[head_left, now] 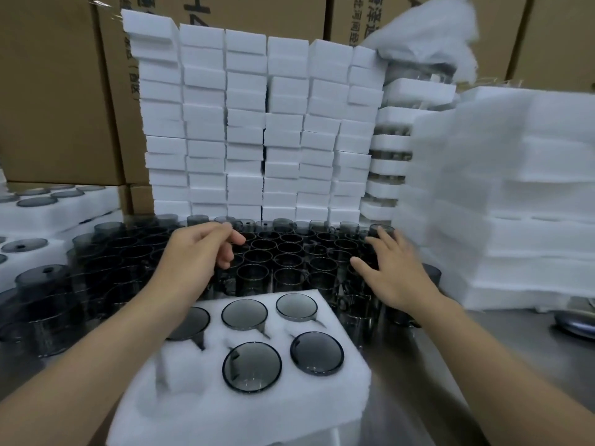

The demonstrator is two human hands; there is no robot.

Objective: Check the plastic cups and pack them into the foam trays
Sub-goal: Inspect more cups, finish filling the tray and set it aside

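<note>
Far left: filled trays [54,214] stacked, cups in them. Cardboard boxes [58,91] behind. L hand [196,252] hovered over the loose cups [283,252] crowded mid-table, fingers loosely curled, nothing in its grip. Nearest, centre: foam tray [225,413] w/ five packed cups [252,366] sitting in its holes; front-left hole empty. Wall of foam blocks [257,123] stood at back. R hand [396,278] was spread, fingers straight, over cups at the batch's right edge, gripping none; contact unclear. Right: tall tray stack [515,194] on metal table [483,355].
</note>
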